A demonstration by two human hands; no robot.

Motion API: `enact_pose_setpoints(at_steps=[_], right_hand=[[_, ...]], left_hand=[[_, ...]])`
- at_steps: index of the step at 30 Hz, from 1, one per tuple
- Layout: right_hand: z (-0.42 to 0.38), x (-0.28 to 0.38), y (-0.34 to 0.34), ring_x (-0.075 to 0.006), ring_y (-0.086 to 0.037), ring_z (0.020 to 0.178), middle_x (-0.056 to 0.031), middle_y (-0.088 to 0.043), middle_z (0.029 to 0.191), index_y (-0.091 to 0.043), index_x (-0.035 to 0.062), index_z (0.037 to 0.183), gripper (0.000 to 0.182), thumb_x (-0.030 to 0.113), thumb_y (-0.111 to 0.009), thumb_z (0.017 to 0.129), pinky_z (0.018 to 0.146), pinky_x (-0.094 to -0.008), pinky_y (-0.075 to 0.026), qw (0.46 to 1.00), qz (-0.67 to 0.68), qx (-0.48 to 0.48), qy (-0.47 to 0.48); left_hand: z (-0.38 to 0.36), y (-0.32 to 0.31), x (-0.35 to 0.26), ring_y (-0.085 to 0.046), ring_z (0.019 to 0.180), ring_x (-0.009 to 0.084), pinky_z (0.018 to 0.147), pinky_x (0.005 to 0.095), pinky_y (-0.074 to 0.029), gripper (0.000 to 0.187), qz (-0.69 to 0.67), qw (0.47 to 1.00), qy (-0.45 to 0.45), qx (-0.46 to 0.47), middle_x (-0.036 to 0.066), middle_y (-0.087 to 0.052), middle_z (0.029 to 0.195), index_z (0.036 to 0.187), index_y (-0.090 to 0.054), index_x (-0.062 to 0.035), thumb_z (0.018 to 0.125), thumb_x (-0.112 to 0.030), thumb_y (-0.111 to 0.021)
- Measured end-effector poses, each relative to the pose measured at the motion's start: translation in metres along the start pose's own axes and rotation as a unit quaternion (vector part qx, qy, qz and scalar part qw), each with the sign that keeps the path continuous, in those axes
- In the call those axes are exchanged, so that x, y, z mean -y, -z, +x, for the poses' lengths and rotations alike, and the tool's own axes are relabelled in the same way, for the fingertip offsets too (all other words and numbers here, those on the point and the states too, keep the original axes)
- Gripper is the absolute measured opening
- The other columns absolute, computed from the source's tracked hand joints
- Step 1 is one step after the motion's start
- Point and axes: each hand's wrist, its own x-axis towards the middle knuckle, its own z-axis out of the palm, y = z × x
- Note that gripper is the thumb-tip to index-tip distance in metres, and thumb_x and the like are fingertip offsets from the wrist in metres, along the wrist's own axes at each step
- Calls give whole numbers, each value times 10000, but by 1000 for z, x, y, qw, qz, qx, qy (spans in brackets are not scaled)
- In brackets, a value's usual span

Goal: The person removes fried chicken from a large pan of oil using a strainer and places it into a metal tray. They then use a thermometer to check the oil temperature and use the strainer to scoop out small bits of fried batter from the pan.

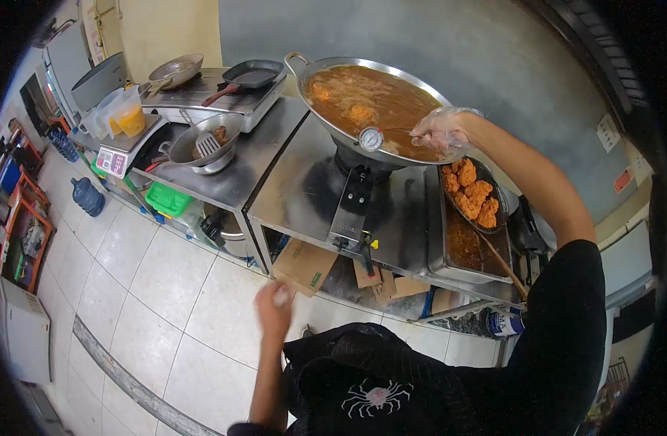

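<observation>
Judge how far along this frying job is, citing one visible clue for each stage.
Done: a batch of browned fried chicken is piled on the draining tray. In hand: the gloved right hand reaches over the wok, where more pieces sit in oil. The left hand hangs free. Left: those pieces are not yet lifted onto the tray.

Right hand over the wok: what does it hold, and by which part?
The gloved right hand grips the end of a thin utensil handle reaching into the wok of oil; the utensil's working end is hidden.

left hand (274, 309) motion-blurred, utensil in gloved right hand (441, 131) too thin to identify
</observation>
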Motion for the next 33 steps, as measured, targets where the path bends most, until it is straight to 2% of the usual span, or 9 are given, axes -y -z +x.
enact_pose_setpoints(at_steps=[2,3,6,10,12,19,21,26,33], right_hand=[[-21,6,-20,-48,-410,410,5,-492,589,-529,9,846,169,167,-526,906,330,-189,-329,997,49,-49,17],[-18,3,-16,-48,-410,410,5,-492,589,-529,9,846,169,167,-526,906,330,-189,-329,997,51,-54,17],[-1,0,2,-44,-413,413,6,-491,586,-530,18,843,156,163,-531,903,313,-189,-324,999,3,-13,33],[-3,4,-2,-8,-422,413,32,-523,582,-576,16,893,174,189,-548,895,321,-153,-339,997,40,-26,56],[0,6,1,-46,-412,411,24,-480,584,-520,35,905,125,160,-525,906,302,-187,-323,998,52,0,37],[10,1,15,-30,-462,469,0,-495,600,-519,-26,956,156,123,-512,909,296,-165,-323,988,131,67,38],[6,2,20,7,-406,389,54,-477,550,-550,8,890,209,214,-522,915,292,-140,-349,997,45,1,70],[20,4,41,0,-421,393,50,-493,570,-552,29,904,153,182,-546,900,302,-134,-354,995,75,33,53],[14,2,39,-31,-446,429,4,-520,595,-566,3,868,138,140,-565,884,316,-155,-356,996,22,-67,60]], left_hand=[[79,-19,-93,-533,834,294,739,395,-396,261,0,980,-195,42,90,-586,845,954,-607,-84,702,-109,-671],[105,-36,-128,-515,844,263,739,391,-381,261,-14,967,-255,5,65,-571,870,959,-608,-100,705,-121,-664],[158,-67,-192,-477,969,252,831,389,-347,337,41,943,-329,16,55,-547,1057,1034,-601,-80,722,-192,-662],[188,-104,-205,-444,1021,255,860,406,-324,433,144,937,-317,32,78,-510,1133,1104,-573,-70,715,-233,-670],[192,-117,-200,-424,1044,259,868,417,-317,515,205,926,-315,28,94,-487,1174,1163,-540,-63,707,-262,-674],[199,-129,-191,-407,1109,246,908,426,-299,531,213,929,-303,18,82,-468,1204,1188,-521,-62,719,-264,-668],[201,-131,-189,-403,1127,239,907,426,-300,530,215,928,-305,10,80,-469,1197,1189,-517,-63,721,-258,-669],[206,-138,-191,-402,1159,219,902,425,-305,523,258,914,-312,-20,73,-470,1171,1188,-508,-70,719,-232,-674],[209,-145,-188,-426,1121,213,899,422,-318,504,263,907,-327,-44,62,-472,1152,1179,-508,-86,717,-207,-671]])
